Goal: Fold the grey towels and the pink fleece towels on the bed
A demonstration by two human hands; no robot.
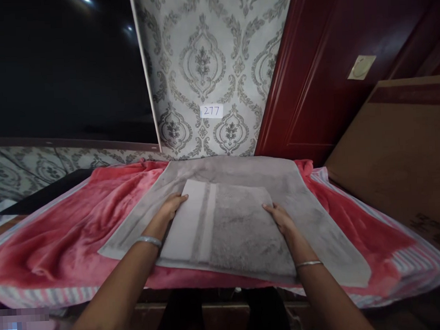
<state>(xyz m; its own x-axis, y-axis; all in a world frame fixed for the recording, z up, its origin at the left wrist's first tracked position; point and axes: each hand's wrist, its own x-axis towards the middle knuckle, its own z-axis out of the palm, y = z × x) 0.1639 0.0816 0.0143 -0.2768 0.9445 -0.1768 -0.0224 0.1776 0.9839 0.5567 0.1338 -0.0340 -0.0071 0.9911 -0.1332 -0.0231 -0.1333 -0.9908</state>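
Forearms (117,281), folded grey towel (240,227) (long axis unclear), banded end (186,225) pointing left

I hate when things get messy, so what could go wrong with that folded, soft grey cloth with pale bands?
The left hand and right hand hold the folded cloth only by its sides, so its layers might slip. The thin silver-coloured bangle near its edge could snag it. The rumpled pink-red plush blanket underneath might wrinkle the larger, flat grey cloth.
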